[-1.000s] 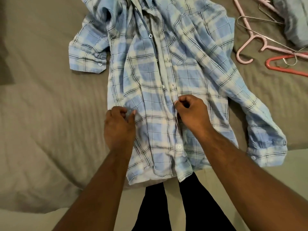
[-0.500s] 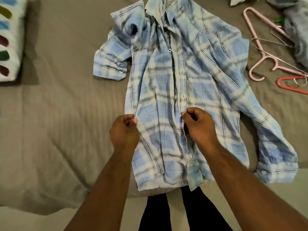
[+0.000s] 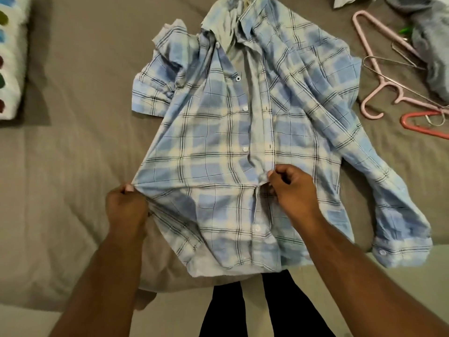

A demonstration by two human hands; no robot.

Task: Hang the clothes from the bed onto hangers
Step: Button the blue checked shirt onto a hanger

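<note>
- A person is standing at the foot of a bed [image 3: 73,154], working on a blue checked shirt [image 3: 218,147] that is lying spread face-up on the brown cover.
- The left hand [image 3: 126,207] is pinching the shirt's side edge at about 8 o'clock, fingers curled tight on the cloth and drawing it taut across the front.
- The right hand [image 3: 291,190] is gripping the button strip near the middle of the shirt, thumb and fingers closed on the fabric.
- The shirt is pointing away from the person: its collar is lying toward 12 o'clock and its hem is hanging over the near edge toward 6 o'clock, so its long axis is running 12 to 6.
- One sleeve is lying bunched at 10 o'clock; the other is trailing out toward 4 o'clock.
- The job appears to be at an early stage: no hanger is sitting inside this shirt, and the upper front is lying open.
- A pink hanger [image 3: 383,81] and a red hanger [image 3: 424,130] are waiting bare at 2 o'clock, well apart from both hands.
- A grey garment [image 3: 430,57] is lying crumpled beside them at 1 o'clock, also off a hanger, so at least two pieces seem to be left to hang.
- Whether the right hand is fastening or undoing a button cannot be told.
</note>
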